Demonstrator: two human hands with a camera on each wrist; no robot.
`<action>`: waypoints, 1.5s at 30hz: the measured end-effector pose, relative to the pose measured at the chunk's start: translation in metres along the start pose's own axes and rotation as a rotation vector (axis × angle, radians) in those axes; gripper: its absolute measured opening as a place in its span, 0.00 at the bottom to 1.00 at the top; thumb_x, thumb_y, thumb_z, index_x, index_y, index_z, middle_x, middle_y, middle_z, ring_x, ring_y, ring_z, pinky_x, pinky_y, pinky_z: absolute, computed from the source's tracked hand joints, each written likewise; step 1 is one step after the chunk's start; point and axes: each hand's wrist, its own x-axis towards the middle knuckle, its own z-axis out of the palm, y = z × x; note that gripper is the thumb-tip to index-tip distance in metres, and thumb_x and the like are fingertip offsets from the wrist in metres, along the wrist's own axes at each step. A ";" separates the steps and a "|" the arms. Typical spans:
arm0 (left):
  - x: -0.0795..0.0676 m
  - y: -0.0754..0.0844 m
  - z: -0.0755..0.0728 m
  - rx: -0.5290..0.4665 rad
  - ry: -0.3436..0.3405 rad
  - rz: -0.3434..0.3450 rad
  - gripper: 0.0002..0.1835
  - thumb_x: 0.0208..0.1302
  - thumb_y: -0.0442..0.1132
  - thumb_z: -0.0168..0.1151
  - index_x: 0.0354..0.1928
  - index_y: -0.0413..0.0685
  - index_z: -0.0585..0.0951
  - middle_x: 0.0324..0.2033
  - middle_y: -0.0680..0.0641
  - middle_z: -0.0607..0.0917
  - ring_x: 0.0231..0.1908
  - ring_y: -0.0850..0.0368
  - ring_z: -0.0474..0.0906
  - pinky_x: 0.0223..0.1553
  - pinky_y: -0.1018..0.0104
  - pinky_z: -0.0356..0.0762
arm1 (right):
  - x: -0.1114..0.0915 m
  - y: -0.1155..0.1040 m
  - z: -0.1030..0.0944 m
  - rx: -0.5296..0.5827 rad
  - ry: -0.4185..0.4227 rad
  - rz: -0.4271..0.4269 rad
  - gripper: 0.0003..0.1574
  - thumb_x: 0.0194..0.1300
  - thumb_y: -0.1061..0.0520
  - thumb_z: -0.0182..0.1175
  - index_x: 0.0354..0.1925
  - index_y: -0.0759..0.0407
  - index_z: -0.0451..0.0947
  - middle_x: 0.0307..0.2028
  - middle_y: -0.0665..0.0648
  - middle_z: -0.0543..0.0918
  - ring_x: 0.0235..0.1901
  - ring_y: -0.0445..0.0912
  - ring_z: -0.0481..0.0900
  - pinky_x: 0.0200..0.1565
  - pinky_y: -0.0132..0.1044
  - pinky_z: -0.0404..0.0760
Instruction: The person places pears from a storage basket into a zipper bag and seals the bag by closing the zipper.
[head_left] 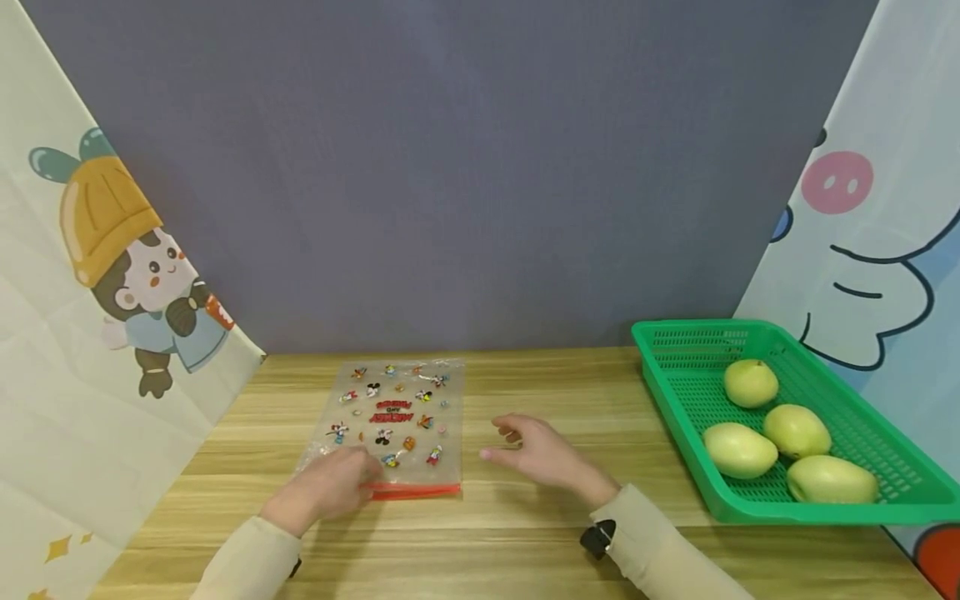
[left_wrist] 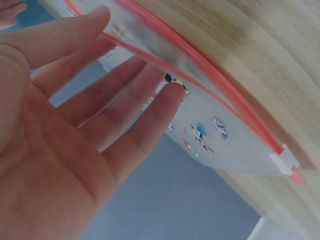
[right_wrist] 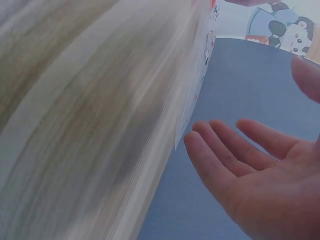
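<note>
A clear zip bag [head_left: 405, 392] printed with small cartoon figures lies flat on the table, its red zip strip [head_left: 416, 492] toward me. My left hand [head_left: 337, 483] is at the left part of that strip. Seen from the left wrist, the thumb and a finger pinch the bag's red upper edge, and the two red strips stand apart. A white slider [left_wrist: 284, 159] sits at one end of the zip. Right of the bag, my right hand [head_left: 543, 454] hovers with relaxed, slightly bent fingers and holds nothing.
On the right of the wooden table [head_left: 540, 542] stands a green plastic basket [head_left: 686, 467] with several yellow-green pears [head_left: 738, 450] inside. A grey panel [head_left: 465, 183] closes off the back, with cartoon-printed sheets at both sides.
</note>
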 end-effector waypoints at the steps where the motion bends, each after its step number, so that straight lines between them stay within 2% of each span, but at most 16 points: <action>1: 0.000 0.000 0.000 -0.001 0.002 0.006 0.13 0.54 0.25 0.70 0.42 0.44 0.88 0.39 0.47 0.88 0.42 0.47 0.84 0.50 0.46 0.84 | 0.000 0.000 0.000 0.001 -0.001 -0.001 0.44 0.67 0.41 0.67 0.67 0.69 0.70 0.59 0.69 0.79 0.55 0.60 0.80 0.59 0.55 0.80; 7: 0.003 -0.001 0.002 -0.001 0.017 0.054 0.06 0.61 0.32 0.70 0.39 0.47 0.88 0.36 0.50 0.88 0.38 0.52 0.84 0.45 0.49 0.86 | 0.000 0.001 0.001 0.011 -0.004 -0.009 0.44 0.68 0.41 0.66 0.67 0.70 0.70 0.58 0.70 0.79 0.54 0.60 0.80 0.58 0.55 0.80; 11: 0.007 0.002 0.002 0.007 0.044 0.089 0.05 0.64 0.35 0.68 0.40 0.46 0.88 0.36 0.50 0.88 0.37 0.52 0.83 0.43 0.50 0.86 | 0.000 0.001 0.002 0.018 -0.014 -0.014 0.43 0.68 0.41 0.66 0.66 0.71 0.70 0.56 0.69 0.80 0.54 0.60 0.81 0.57 0.55 0.81; 15: 0.010 0.006 0.002 0.043 0.085 0.123 0.06 0.63 0.34 0.68 0.41 0.43 0.88 0.36 0.48 0.88 0.36 0.53 0.83 0.40 0.53 0.85 | 0.000 0.001 0.003 0.012 -0.019 -0.009 0.43 0.68 0.41 0.66 0.66 0.71 0.71 0.55 0.68 0.81 0.53 0.58 0.81 0.57 0.54 0.81; 20: 0.014 0.010 0.006 0.072 0.125 0.153 0.06 0.63 0.34 0.68 0.40 0.42 0.88 0.33 0.49 0.87 0.31 0.61 0.80 0.33 0.63 0.83 | 0.000 0.001 0.004 0.048 -0.026 0.016 0.41 0.67 0.43 0.67 0.65 0.71 0.72 0.54 0.67 0.82 0.53 0.57 0.81 0.57 0.54 0.81; 27: 0.019 0.020 0.011 0.082 0.180 0.172 0.04 0.63 0.33 0.67 0.39 0.43 0.87 0.31 0.53 0.86 0.28 0.66 0.75 0.30 0.67 0.80 | 0.000 0.002 0.006 0.093 -0.030 0.019 0.41 0.66 0.45 0.69 0.62 0.75 0.73 0.50 0.66 0.84 0.49 0.56 0.83 0.55 0.54 0.82; 33: 0.025 0.026 0.013 0.080 0.213 0.216 0.03 0.64 0.31 0.66 0.37 0.44 0.87 0.28 0.55 0.84 0.23 0.69 0.68 0.25 0.72 0.74 | 0.000 0.005 0.009 0.098 -0.014 0.035 0.35 0.65 0.51 0.69 0.58 0.76 0.75 0.45 0.63 0.86 0.45 0.54 0.84 0.51 0.53 0.84; 37: 0.028 0.031 0.013 0.066 0.225 0.226 0.03 0.65 0.32 0.66 0.38 0.43 0.87 0.28 0.56 0.84 0.23 0.70 0.69 0.25 0.72 0.74 | 0.000 0.007 0.012 0.117 0.034 0.054 0.24 0.63 0.54 0.70 0.49 0.72 0.82 0.38 0.57 0.87 0.38 0.48 0.83 0.41 0.44 0.86; 40: 0.030 0.035 0.013 0.062 0.237 0.234 0.03 0.65 0.32 0.67 0.38 0.43 0.87 0.28 0.56 0.84 0.24 0.69 0.69 0.25 0.72 0.74 | 0.002 0.010 0.014 0.177 0.060 0.083 0.16 0.63 0.55 0.70 0.42 0.68 0.84 0.31 0.55 0.86 0.30 0.45 0.82 0.32 0.38 0.84; 43: 0.031 0.038 0.013 0.054 0.248 0.236 0.03 0.65 0.32 0.67 0.39 0.43 0.87 0.30 0.55 0.85 0.23 0.69 0.68 0.25 0.73 0.73 | 0.004 0.011 0.016 0.281 0.075 0.124 0.15 0.64 0.57 0.70 0.40 0.69 0.83 0.30 0.57 0.85 0.28 0.47 0.83 0.31 0.39 0.86; 45: 0.031 0.040 0.014 0.040 0.249 0.230 0.04 0.65 0.32 0.67 0.39 0.43 0.87 0.30 0.54 0.86 0.22 0.69 0.67 0.25 0.73 0.73 | 0.005 0.011 0.016 0.364 0.085 0.148 0.15 0.64 0.58 0.69 0.41 0.71 0.82 0.31 0.61 0.86 0.29 0.51 0.85 0.33 0.42 0.88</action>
